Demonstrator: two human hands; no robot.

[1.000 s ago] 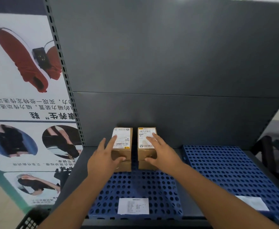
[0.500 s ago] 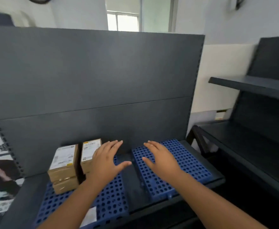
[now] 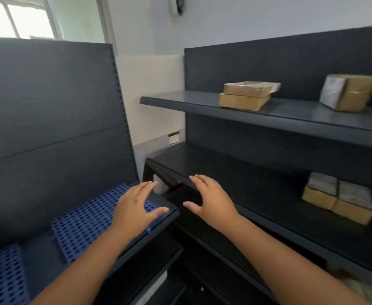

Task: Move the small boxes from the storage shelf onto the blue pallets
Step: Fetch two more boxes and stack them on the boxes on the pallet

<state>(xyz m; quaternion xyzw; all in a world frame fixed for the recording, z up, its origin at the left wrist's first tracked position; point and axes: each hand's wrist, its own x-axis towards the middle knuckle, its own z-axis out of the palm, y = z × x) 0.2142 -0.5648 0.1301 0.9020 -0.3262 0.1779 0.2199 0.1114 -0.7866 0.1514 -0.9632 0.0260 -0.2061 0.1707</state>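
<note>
Fetch step, hands free. Left hand (image 3: 136, 208) and right hand (image 3: 211, 201) hover at frame centre, fingers (image 3: 144, 187) spread, holding nothing. Small boxes (image 3: 337, 200) sit on the storage shelf (image 3: 202, 101) at right, blue pallets (image 3: 88, 221) lower left. Next move, likely: reach right and grip a box.

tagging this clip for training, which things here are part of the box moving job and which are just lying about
Part of the job:
stacked flat boxes and taped box on the upper shelf
pair of boxes on the lower shelf
blue pallets
left hand and right hand, both empty

Just there:
window
wall fixture
</note>
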